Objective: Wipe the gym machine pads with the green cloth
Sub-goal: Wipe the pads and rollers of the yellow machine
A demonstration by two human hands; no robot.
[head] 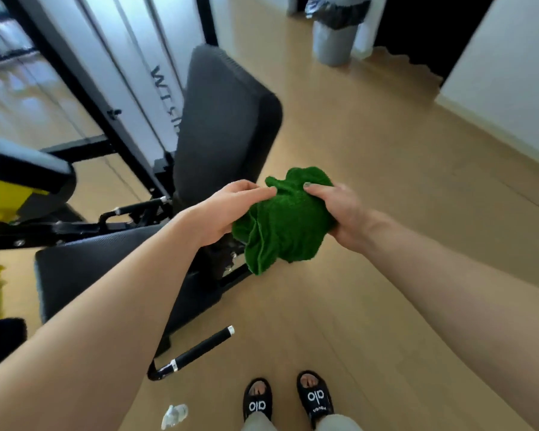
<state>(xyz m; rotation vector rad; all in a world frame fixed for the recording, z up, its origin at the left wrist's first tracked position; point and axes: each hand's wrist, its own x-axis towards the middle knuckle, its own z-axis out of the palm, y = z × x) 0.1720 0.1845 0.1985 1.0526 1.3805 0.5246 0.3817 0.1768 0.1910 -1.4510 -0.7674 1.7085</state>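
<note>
A crumpled green cloth [282, 223] hangs in the air between both hands, above the wooden floor. My left hand [227, 209] pinches its left side and my right hand [339, 209] grips its right side. The machine's black back pad [227, 119] stands upright just beyond my left hand. Its black seat pad [87, 262] lies low on the left, partly hidden by my left forearm. The cloth touches neither pad.
A black handle bar [199, 349] juts out near the floor below the seat. A grey bin [336, 29] with a liner stands at the back. White crumpled paper [174, 415] lies on the floor by my sandalled feet [288, 399]. A white wall [511, 88] runs on the right.
</note>
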